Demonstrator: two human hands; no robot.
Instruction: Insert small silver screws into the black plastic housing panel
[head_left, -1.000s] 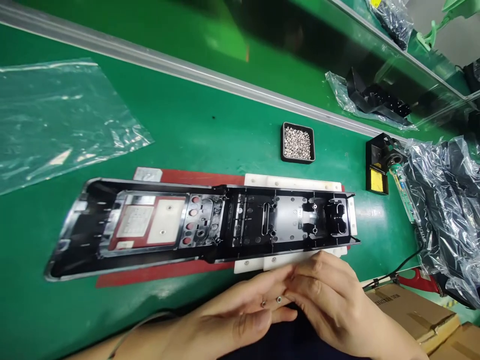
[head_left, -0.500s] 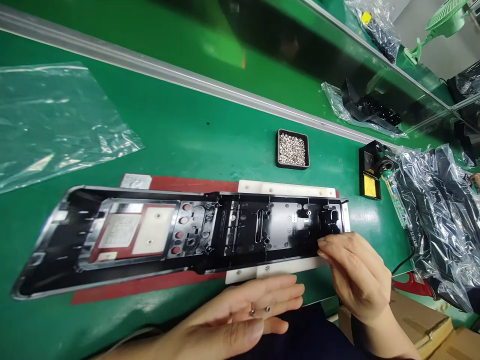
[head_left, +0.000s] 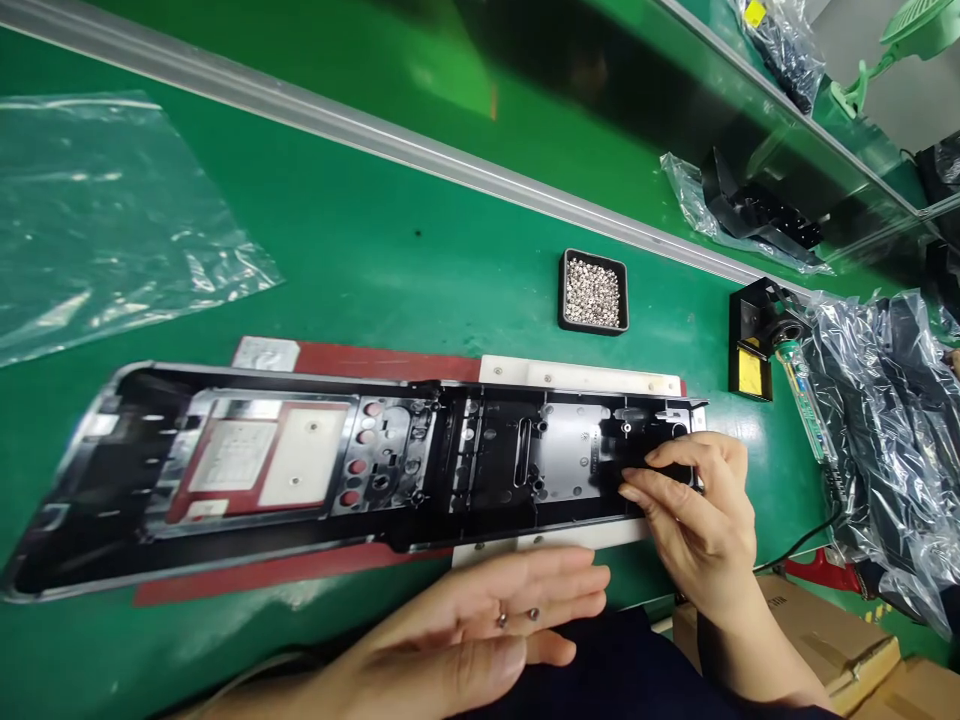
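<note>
A long black plastic housing (head_left: pixel 495 466) lies with its hollow side up, showing ribs, posts and a rectangular window. It rests on a red and white fixture (head_left: pixel 390 362). My left hand (head_left: pixel 480 620) is held flat, palm up, in front of the housing's near edge. On its fingers sit two small metal threaded inserts (head_left: pixel 533 614). Inside the housing's right end, my right hand (head_left: pixel 697 510) has its thumb and fingertips pinched low over the floor. Whatever is between those fingertips is hidden. A metal insert (head_left: pixel 627 427) shows in a post just beyond them.
Behind the housing stands a black tray (head_left: pixel 592 292) full of small metal inserts. To the right are a soldering iron stand (head_left: pixel 750 340), the iron (head_left: pixel 802 400) and bagged black parts (head_left: pixel 877 420). A clear plastic bag (head_left: pixel 120 220) lies left. Cardboard boxes (head_left: pixel 802 640) sit below the bench edge.
My right hand has moved from the housing's near wall inward over its floor, fingers pinched. My left hand has stayed put with the two inserts. The view has shifted slightly.
</note>
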